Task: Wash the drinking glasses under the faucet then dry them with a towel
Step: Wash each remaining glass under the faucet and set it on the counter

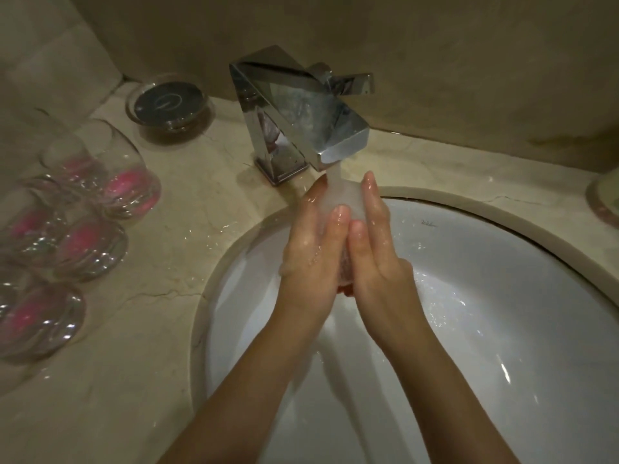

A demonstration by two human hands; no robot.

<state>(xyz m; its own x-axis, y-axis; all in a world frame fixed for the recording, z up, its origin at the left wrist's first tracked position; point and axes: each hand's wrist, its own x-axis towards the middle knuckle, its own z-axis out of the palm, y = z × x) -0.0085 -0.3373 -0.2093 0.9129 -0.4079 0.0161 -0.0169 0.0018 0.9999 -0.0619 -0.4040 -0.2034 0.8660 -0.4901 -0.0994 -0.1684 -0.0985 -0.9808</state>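
Water runs from a chrome faucet (pixel 301 118) over the white sink (pixel 502 296). Under the stream, a clear drinking glass (pixel 345 199) is held between both my hands, mostly hidden by them; a trace of pink shows at its lower end. My left hand (pixel 311 252) wraps its left side and my right hand (pixel 375 249) its right side, thumbs lying across the near face. Both hands are wet. Water splashes white at the top of the glass.
Several clear glasses with pink bases (pixel 127 189) crowd the wet marble counter (pixel 187 229) at the left. A round glass dish (pixel 169 102) with a dark insert sits in the back corner. Another object (pixel 606 199) pokes in at the right edge.
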